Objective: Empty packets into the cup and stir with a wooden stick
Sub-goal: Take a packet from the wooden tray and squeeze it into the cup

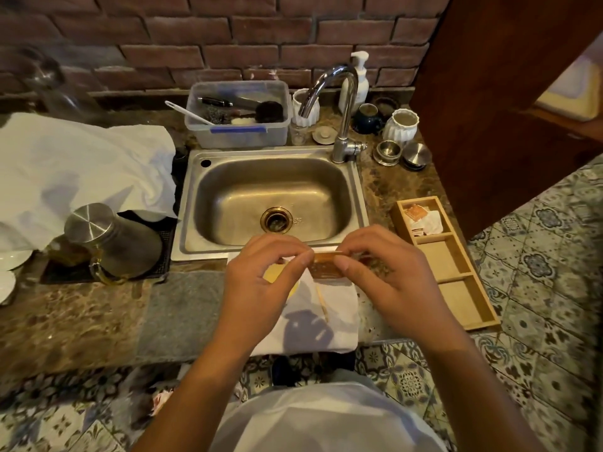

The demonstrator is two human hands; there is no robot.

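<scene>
Both hands meet above the counter's front edge. The left hand [261, 282] and the right hand [388, 275] each pinch one end of a small packet [326, 265], amber-brown, flat and rectangular, stretched level between thumbs and forefingers. Beneath them lies a white cloth [329, 324] bearing a thin wooden stick [321, 303]; the cup [284, 278] shows only as a yellowish rim under the left hand. Further right sits a wooden tray [456, 265] with more packets in its far compartment. Beyond is the steel sink [274, 197].
</scene>
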